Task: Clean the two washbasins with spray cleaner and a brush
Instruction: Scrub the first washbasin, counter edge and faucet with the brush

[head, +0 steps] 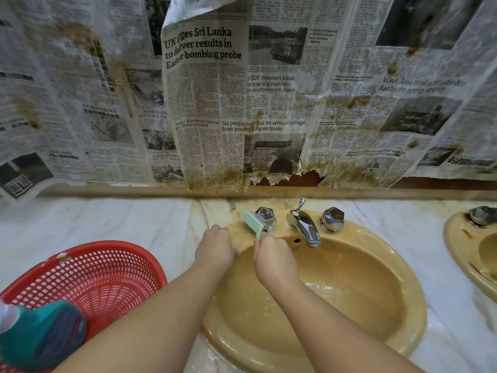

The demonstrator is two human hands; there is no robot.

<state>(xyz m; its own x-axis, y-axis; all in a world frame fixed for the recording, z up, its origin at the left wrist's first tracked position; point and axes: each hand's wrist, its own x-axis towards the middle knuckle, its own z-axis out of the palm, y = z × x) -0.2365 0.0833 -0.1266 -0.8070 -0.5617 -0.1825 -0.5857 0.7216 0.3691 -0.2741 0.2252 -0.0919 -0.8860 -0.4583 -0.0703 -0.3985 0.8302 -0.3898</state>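
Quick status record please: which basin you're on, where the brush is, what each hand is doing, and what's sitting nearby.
basin in work: tan washbasin, wet inside
second basin: edge of one at far right
brush: green brush, head at the left tap knob
right hand: right hand grips the brush handle
left hand: left hand rests on the basin rim, holding nothing visible
spout: chrome spout, no water running
nearby: red basket on the counter; teal spray bottle bottom left

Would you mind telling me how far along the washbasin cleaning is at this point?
Done: the near washbasin bowl looks wet and foamy, so it seems sprayed. In hand: the right hand holds the green brush at the left tap knob; the left hand rests on the rim. Left: the second washbasin still shows brown marks.
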